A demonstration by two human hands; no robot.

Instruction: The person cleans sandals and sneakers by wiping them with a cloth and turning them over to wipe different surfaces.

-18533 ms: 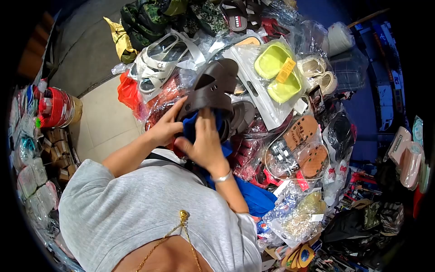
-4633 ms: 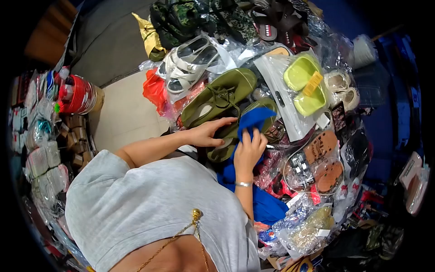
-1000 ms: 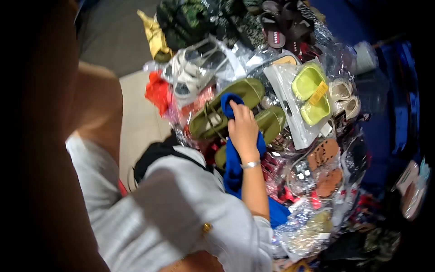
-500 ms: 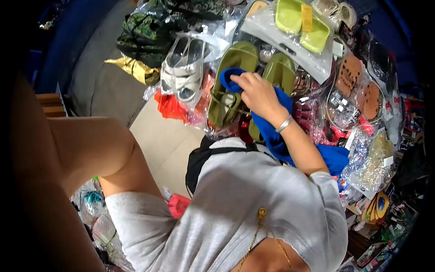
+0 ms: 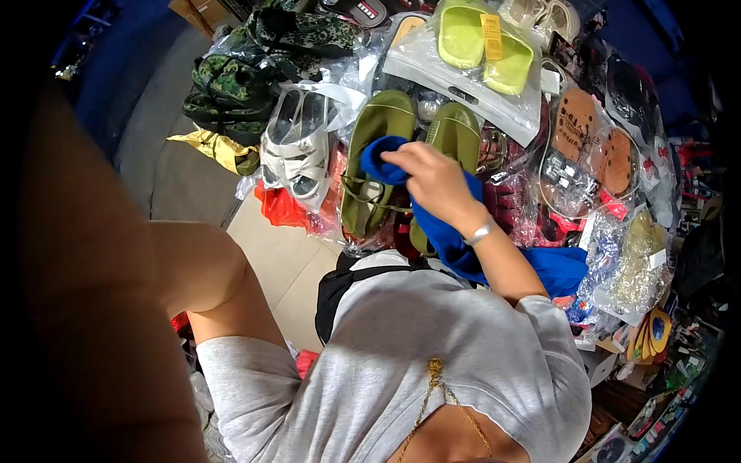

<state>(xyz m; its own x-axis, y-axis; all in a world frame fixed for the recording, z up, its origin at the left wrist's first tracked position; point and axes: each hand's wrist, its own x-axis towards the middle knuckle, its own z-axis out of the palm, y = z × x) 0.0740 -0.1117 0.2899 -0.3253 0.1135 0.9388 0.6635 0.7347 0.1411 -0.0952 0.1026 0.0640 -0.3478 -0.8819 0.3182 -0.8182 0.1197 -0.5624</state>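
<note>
My right hand (image 5: 440, 185) has its fingers closed on a blue cloth (image 5: 386, 163), pressing a bunched part of it against an olive-green lace-up shoe (image 5: 380, 116). The rest of the cloth trails beneath my wrist toward the right. Beside it lies the matching green shoe (image 5: 454, 131), partly covered by my hand and the cloth. My left arm is bent and raised close to the camera at the left. Its forearm is dark and blurred, and the left hand itself lies outside the picture.
White bow sandals (image 5: 297, 150) and camouflage shoes (image 5: 228, 96) sit to the left. Yellow-green slippers (image 5: 463, 38) lie on a plastic bag behind. Brown sandals (image 5: 575, 123) and several wrapped packs stand at the right. Tiled floor (image 5: 274, 247) shows below.
The camera view has shifted slightly, and my left forearm covers more of the left side. My right hand stays on the blue cloth at the same shoe.
</note>
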